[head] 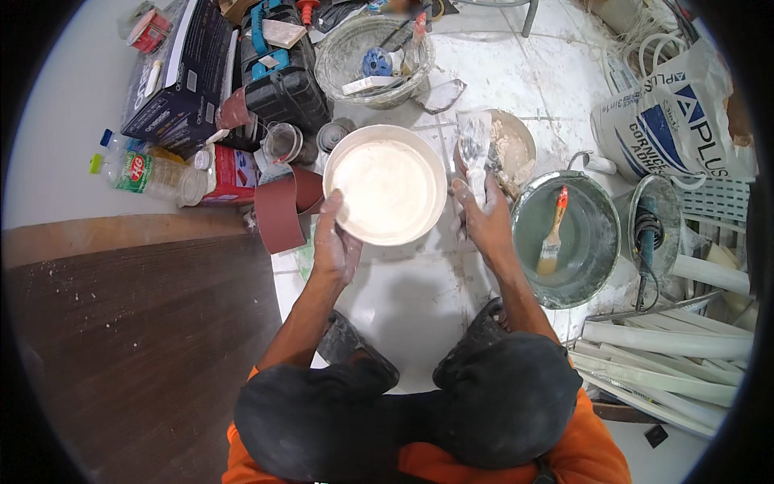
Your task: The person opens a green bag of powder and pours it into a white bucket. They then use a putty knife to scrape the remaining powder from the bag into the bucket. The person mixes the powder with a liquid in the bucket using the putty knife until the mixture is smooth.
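Note:
My left hand [336,245] grips the near left rim of a round pale bowl [386,132], thumb over the edge. White powder or plaster [387,187] fills much of the bowl, with a nearly level surface. In my right hand [487,222] is a putty knife [474,142], its plaster-smeared blade pointing away from me. Partly behind that blade stands a second bowl [527,136] with lumpy, pale residue [511,151]. A bucket of cloudy water [521,266] sits right of my right hand. Inside it lies a paintbrush [553,233] with a red-tipped handle.
Brown sandpaper [278,219], a red can [233,175] and plastic bottles [148,175] stand left. Beyond are a black tool case [284,91] and a crusted basin [329,78]. A cornice adhesive bag [671,121], a corded power tool [647,227] and white strips [665,369] lie right.

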Demonstrator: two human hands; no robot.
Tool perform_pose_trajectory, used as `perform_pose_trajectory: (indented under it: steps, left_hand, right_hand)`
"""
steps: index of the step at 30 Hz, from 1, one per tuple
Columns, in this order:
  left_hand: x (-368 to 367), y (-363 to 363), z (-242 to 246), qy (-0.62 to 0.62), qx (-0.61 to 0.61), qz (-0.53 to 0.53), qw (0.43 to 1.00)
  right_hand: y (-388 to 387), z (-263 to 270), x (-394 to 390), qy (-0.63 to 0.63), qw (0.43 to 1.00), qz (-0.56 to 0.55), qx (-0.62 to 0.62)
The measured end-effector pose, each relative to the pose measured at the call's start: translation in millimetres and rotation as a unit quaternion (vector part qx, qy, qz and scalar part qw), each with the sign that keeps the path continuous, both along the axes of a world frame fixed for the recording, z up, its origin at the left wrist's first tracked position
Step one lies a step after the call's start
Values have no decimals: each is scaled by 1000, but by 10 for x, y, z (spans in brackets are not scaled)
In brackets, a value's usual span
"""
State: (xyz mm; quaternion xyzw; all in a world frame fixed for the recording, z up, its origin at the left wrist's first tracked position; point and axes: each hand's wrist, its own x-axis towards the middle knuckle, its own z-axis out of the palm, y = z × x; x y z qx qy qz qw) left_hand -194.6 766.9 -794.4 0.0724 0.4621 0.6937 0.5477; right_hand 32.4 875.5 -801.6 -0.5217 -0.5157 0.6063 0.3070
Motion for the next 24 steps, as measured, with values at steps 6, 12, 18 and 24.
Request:
perform_pose_trajectory:
  steps: [6, 12, 18, 24]
  left_hand:
    - [320, -79, 438, -22, -2, -7, 1000]
    - [764, 195, 881, 137, 20, -33, 990]
    - [1023, 870, 1180, 194, 88, -29, 977]
    - [952, 1389, 1082, 145, 90, -91, 981]
  right_hand:
    - [57, 44, 70, -47, 987, 77, 133]
    - [65, 528, 316, 43, 998, 43, -14]
    - [541, 869, 922, -130, 986, -67, 80]
    - [772, 1682, 1701, -315, 890, 73, 322]
